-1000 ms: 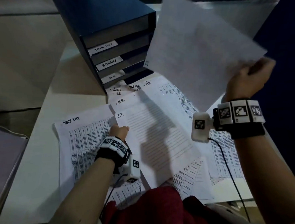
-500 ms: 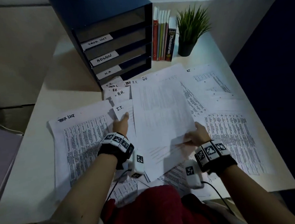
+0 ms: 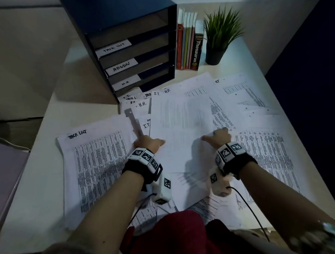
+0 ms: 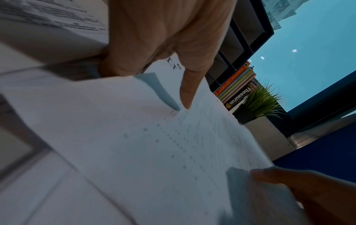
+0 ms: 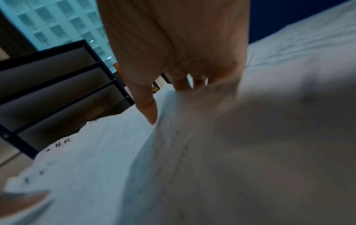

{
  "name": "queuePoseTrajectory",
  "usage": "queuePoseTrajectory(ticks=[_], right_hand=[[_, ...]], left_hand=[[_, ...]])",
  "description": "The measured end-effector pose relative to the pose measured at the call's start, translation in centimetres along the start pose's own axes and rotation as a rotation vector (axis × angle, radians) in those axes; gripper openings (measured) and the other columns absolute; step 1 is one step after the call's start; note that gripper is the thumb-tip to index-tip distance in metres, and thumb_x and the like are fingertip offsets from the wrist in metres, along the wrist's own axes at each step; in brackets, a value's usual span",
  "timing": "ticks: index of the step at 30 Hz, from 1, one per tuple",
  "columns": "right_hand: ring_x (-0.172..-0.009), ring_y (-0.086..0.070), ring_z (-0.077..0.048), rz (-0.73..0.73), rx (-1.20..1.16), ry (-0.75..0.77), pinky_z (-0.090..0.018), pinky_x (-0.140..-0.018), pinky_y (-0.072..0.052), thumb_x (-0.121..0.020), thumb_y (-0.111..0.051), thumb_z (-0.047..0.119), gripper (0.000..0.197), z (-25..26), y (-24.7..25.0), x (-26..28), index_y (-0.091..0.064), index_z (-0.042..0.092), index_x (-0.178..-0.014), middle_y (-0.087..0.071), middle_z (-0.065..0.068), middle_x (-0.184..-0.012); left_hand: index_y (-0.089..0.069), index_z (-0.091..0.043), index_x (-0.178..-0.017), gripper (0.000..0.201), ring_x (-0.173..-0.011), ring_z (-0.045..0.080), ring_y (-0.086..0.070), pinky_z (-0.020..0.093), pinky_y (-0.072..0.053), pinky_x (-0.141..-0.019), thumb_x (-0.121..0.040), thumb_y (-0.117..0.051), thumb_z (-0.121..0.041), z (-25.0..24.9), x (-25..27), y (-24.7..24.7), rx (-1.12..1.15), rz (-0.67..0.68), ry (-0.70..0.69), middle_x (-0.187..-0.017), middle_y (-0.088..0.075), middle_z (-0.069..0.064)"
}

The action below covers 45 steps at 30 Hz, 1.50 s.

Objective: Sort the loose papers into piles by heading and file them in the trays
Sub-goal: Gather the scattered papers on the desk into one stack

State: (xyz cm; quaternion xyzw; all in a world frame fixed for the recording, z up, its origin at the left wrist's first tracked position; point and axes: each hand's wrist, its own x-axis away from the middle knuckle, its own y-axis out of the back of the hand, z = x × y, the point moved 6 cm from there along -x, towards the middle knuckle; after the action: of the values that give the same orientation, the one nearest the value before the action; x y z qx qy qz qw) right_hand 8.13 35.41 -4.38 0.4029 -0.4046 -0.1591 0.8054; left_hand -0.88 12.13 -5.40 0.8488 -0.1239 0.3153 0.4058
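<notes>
Papers [image 3: 259, 142] spread loose over the white desk [image 3: 50, 182], filling the middle and right of the head view, some headed TASK LIST, I.T. and H.R. in handwriting. Top sheet [image 3: 182, 126] at frame centre, faintly printed, lying over the others between the two hands. Left hand [image 3: 147, 143] at centre left, thumb stretched onto that sheet's left edge, other fingers curled at the edge of the sheet beneath; in the left wrist view, thumb tip [image 4: 185, 97] touching the paper. Right hand [image 3: 219, 137] at centre right, pinching the sheet's right edge, thumb on top and fingers under, the edge lifted in the right wrist view [image 5: 173, 103]. Large TASK LIST sheet [image 3: 99, 168] at lower left, flat. Blue tray stack [image 3: 140, 57] in the upper centre, slots labelled TASK LIST, ADMIN and H.R., lowest label hidden by papers. Row of books [image 3: 188, 43] just right of the trays, then a small potted plant [image 3: 220, 34] in a black pot.
</notes>
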Motion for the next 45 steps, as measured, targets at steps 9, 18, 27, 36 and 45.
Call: queuePoseTrajectory(ticks=[9, 18, 27, 36, 45], right_hand=[[-0.088, -0.058, -0.007, 0.011, -0.529, 0.667, -0.013, -0.077, -0.046, -0.064, -0.056, 0.016, 0.045, 5.7, 4.4, 5.9, -0.058, 0.011, -0.108, -0.063, -0.002, -0.099], [-0.085, -0.050, 0.019, -0.548, -0.778, 0.923, -0.005, -0.078, -0.039, -0.078, -0.051, 0.021, 0.053, 8.4, 14.1, 12.0, -0.043, -0.011, -0.120, -0.049, 0.018, -0.096], [-0.097, -0.047, 0.005, -0.400, -1.024, 0.861, -0.017, -0.090, -0.041, -0.066, -0.052, -0.001, 0.056, 8.1, 10.2, 12.1, -0.027, 0.010, -0.116, -0.043, 0.007, -0.103], [-0.065, -0.041, 0.008, -0.522, -1.012, 0.655, -0.011, -0.064, -0.036, -0.073, -0.042, -0.002, 0.026, 7.2, 6.6, 11.0, -0.037, 0.019, -0.087, -0.042, 0.012, -0.077], [-0.065, -0.039, -0.019, -0.185, -0.372, 0.698, -0.026, -0.054, -0.024, -0.085, -0.055, 0.003, 0.029, 15.3, -2.3, 11.5, -0.035, 0.016, -0.069, -0.042, 0.001, -0.064]], left_hand=[[-0.029, 0.000, -0.142, 0.110, -0.128, 0.033, -0.043, 0.044, -0.034, -0.109, -0.061, -0.078, -0.057, 0.7, -1.2, -0.1, 0.686, 0.169, -0.030, -0.140, -0.042, 0.016], [-0.060, -0.009, -0.099, 0.022, -0.092, 0.018, -0.064, 0.037, -0.050, -0.092, -0.077, -0.060, -0.011, -9.4, 7.3, 14.2, 1.081, 0.082, -0.860, -0.089, -0.072, -0.003], [-0.060, -0.016, -0.093, 0.069, -0.086, 0.006, -0.066, 0.025, -0.053, -0.081, -0.040, -0.086, -0.052, -5.4, 9.2, 13.1, 0.917, 0.097, -0.867, -0.083, -0.072, -0.013], [-0.058, -0.005, -0.114, 0.056, -0.102, 0.022, -0.064, 0.040, -0.049, -0.094, -0.066, -0.081, -0.022, -2.8, 7.1, 11.3, 0.908, -0.016, -0.641, -0.111, -0.066, 0.011], [-0.055, -0.010, -0.084, 0.009, -0.069, 0.006, -0.047, 0.018, -0.037, -0.070, -0.087, -0.062, -0.014, 3.9, 1.9, 21.7, 0.847, -0.441, -0.421, -0.086, -0.049, 0.001]])
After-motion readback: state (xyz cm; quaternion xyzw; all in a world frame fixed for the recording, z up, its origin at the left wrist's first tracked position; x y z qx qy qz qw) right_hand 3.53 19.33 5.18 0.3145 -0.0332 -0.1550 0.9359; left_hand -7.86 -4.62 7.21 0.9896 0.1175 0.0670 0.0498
